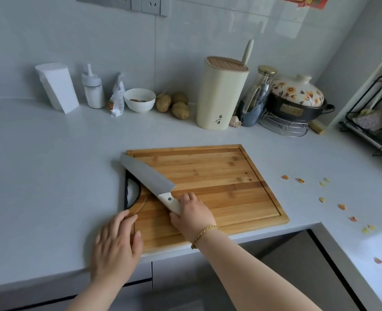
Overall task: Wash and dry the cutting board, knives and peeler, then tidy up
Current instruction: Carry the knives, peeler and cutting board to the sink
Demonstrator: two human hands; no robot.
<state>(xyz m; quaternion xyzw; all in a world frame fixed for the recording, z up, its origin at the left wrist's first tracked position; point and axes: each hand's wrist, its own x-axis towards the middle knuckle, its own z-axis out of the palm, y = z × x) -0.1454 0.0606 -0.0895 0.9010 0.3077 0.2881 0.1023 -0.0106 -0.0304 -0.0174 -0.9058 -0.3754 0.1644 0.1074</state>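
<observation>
Grey countertop point(51, 176); knife point(149, 176) clasped in right hand point(192, 212), blade slanting ahead-left of it; left hand point(116, 245) flat on cutting board point(219, 182).

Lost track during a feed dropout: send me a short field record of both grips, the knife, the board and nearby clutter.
right grip: wrapped round the pale handle of the chef's knife
left grip: fingers straight, resting on the near left corner of the cutting board
chef's knife: blade over the board's left edge, tip pointing far left
cutting board: wooden, flat on the counter
knife block: behind the board, one pale-handled tool in it
scraps: orange and yellow bits on the counter, right of the board
</observation>
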